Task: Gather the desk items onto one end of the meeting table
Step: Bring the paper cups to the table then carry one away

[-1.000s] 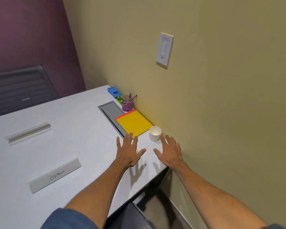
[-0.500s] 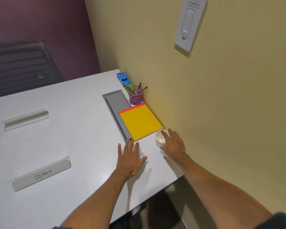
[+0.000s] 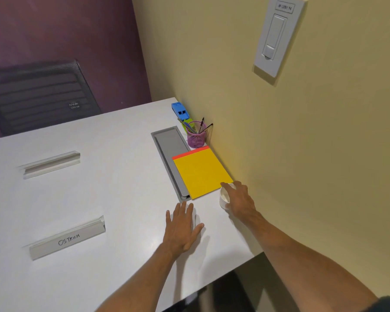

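A white cup stands on the white table at its right edge, near the yellow wall and just beside the near right corner of a yellow pad. The cup is gripped by the right hand: the fingers are curled round its side and one digit is laid across the far rim. The left hand is laid flat on the table, to the left of the cup and apart from it, with its fingers straight and slightly spread; nothing is held in it.

The pad, edged in red along its far side, is set against the wall and overlaps the right side of a grey lid let into the tabletop. Beyond the pad a purple mesh pot with pens in it is seen, then a green item and a blue one, all in a row along the wall.

On the left of the table two name plates are placed. "OSTRICH" is handwritten on the near plate; no writing can be made out on the far plate.

A black chair with a small, unreadable badge is seen beyond the table. A light switch is mounted on the wall; its printed label is too blurred to be read with certainty.
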